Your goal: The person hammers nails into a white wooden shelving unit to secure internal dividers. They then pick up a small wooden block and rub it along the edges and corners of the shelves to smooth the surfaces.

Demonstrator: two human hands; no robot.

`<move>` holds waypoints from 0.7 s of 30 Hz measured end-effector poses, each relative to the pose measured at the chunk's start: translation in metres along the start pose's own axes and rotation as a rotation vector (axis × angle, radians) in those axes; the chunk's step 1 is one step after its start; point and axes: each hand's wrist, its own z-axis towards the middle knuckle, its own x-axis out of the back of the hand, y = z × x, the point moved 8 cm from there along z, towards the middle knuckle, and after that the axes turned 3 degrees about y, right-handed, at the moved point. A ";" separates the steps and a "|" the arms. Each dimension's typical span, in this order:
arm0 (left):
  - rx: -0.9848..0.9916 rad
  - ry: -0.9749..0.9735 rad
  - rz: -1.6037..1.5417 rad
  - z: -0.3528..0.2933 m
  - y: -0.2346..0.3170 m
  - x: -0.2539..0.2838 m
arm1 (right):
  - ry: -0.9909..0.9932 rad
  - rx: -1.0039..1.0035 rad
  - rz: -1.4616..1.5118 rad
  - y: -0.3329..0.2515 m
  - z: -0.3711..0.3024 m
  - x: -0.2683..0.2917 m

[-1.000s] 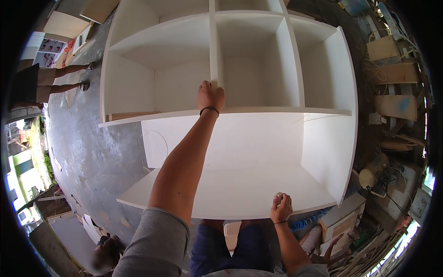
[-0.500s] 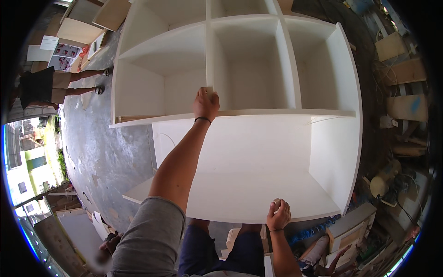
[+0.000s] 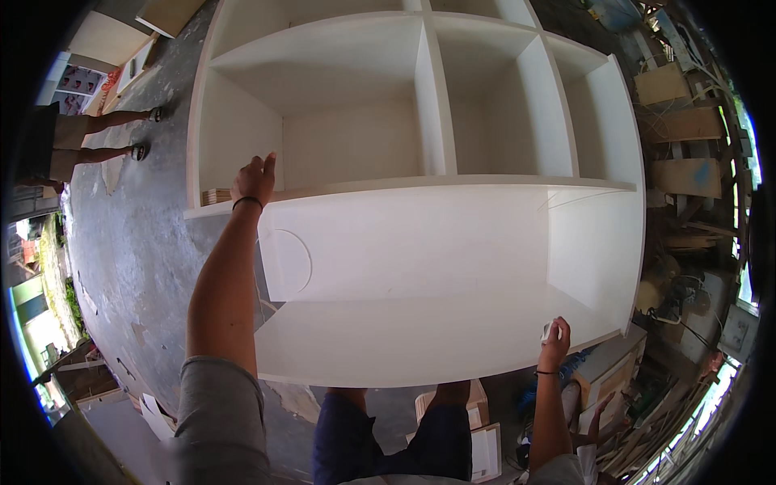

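A large white cabinet unit (image 3: pixel 350 133) with open compartments fills the middle. My left hand (image 3: pixel 255 181) is closed at the left end of its long divider edge (image 3: pixel 453 183), beside a small stack of thin wooden strips (image 3: pixel 217 196). The small tan block seen in that hand half a second ago is hidden behind the fingers now. My right hand (image 3: pixel 555 346) is closed around a small pale block (image 3: pixel 550 331), over the near white panel (image 3: pixel 420 339) close to its right front edge. Both wrists wear dark bands.
A person (image 3: pixel 77 145) stands at the left on the grey concrete floor (image 3: pixel 137 242). Wooden boards and scraps (image 3: pixel 679 125) are piled along the right. A wooden drawer-like box (image 3: pixel 610 368) lies at the lower right, near another person's partly hidden limbs. Boards lean at the upper left.
My left hand has slid leftward along the divider edge to its left end. My right hand has moved right and slightly farther away along the near panel. The view has shifted a little.
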 end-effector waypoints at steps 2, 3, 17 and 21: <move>-0.002 -0.045 -0.008 0.005 -0.024 -0.004 | -0.110 -0.497 0.480 -0.042 -0.021 -0.036; -0.009 -0.076 -0.025 0.003 -0.023 -0.006 | -0.151 -0.505 0.698 -0.062 -0.026 -0.047; 0.037 -0.058 -0.185 -0.003 -0.020 0.016 | -0.441 0.530 -0.158 -0.449 0.116 -0.306; 0.024 -0.061 -0.180 -0.002 -0.013 0.016 | -0.195 0.867 -0.528 -0.513 0.181 -0.383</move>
